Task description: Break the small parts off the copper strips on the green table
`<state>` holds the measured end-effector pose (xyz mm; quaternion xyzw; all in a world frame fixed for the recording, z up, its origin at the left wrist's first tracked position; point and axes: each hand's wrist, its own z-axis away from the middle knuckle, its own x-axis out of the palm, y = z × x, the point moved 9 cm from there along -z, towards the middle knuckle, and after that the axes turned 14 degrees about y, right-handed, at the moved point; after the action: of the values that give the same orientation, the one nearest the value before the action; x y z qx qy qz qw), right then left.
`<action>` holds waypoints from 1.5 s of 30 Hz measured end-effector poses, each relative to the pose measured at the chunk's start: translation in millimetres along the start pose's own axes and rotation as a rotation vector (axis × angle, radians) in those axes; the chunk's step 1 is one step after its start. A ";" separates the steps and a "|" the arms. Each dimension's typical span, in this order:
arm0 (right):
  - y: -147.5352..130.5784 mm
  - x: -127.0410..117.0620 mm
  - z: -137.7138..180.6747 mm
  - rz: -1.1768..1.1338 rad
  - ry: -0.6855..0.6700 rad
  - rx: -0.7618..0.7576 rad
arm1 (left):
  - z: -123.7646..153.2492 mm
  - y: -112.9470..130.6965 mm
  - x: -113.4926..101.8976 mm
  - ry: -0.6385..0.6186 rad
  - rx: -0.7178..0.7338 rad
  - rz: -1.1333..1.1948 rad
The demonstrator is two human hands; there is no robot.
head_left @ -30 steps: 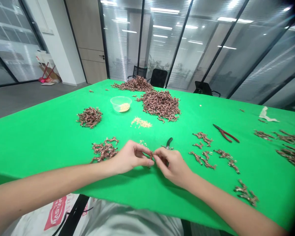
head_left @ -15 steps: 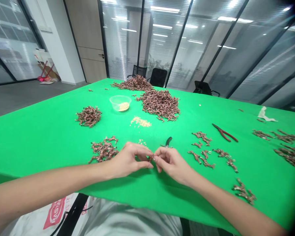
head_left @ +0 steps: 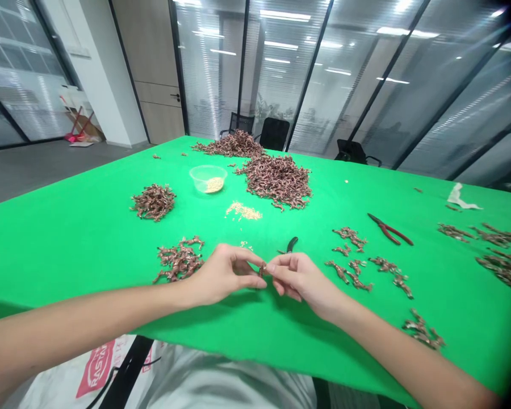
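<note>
Over the green cloth (head_left: 89, 250) near the table's front edge, a small copper-brown figure-like piece (head_left: 262, 269) is pinched between thumb and finger of my left hand (head_left: 221, 275). The fingertips of my right hand (head_left: 302, 278) are closed at the same piece's right side; its exact shape is too small to make out. Just behind my right hand lies a black-handled tool (head_left: 292, 244), its front end partly hidden. Left of my left hand is a loose pile of similar brown pieces (head_left: 177, 262). Beyond the hands are scattered tiny beige bits (head_left: 244, 212).
A clear plastic bowl (head_left: 197, 176) holds more beige bits. Brown pieces form a left pile (head_left: 154, 202) and large heaps (head_left: 279, 182) further back. Red-handled pliers (head_left: 385, 229) and several small groups of pieces (head_left: 351, 238) lie at right, with a white tissue (head_left: 460, 197) beyond.
My right hand has turned slightly and its lower fingers have shifted right, showing more of the piece. My left hand has barely moved.
</note>
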<state>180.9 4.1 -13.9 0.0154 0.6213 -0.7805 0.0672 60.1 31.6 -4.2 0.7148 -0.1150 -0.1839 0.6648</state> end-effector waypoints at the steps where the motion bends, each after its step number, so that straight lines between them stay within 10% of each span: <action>1: -0.7 -2.3 -1.6 0.032 0.018 -0.025 | -0.9 -4.4 0.4 -0.002 -0.033 0.026; 8: -4.9 -11.8 -5.2 0.185 0.107 -0.195 | -5.2 -17.6 -2.4 0.018 -0.138 0.064; 17: -46.1 -0.6 33.4 0.880 0.372 -1.188 | -7.3 -18.5 -2.1 0.017 -0.162 0.096; 26: -41.7 6.7 35.0 0.961 0.341 -1.271 | -7.6 -21.0 -1.3 -0.005 -0.164 0.066; 35: -40.5 6.1 28.7 0.786 0.260 -1.076 | -5.9 -19.9 0.3 -0.015 -0.118 0.038; 45: 8.4 6.9 3.4 -0.033 -0.131 0.059 | 13.2 33.5 8.8 -0.090 0.498 -0.337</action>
<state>175.3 -1.7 -22.0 -0.0442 0.5926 -0.7987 0.0944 65.3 13.1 27.5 0.8559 -0.0658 -0.2892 0.4237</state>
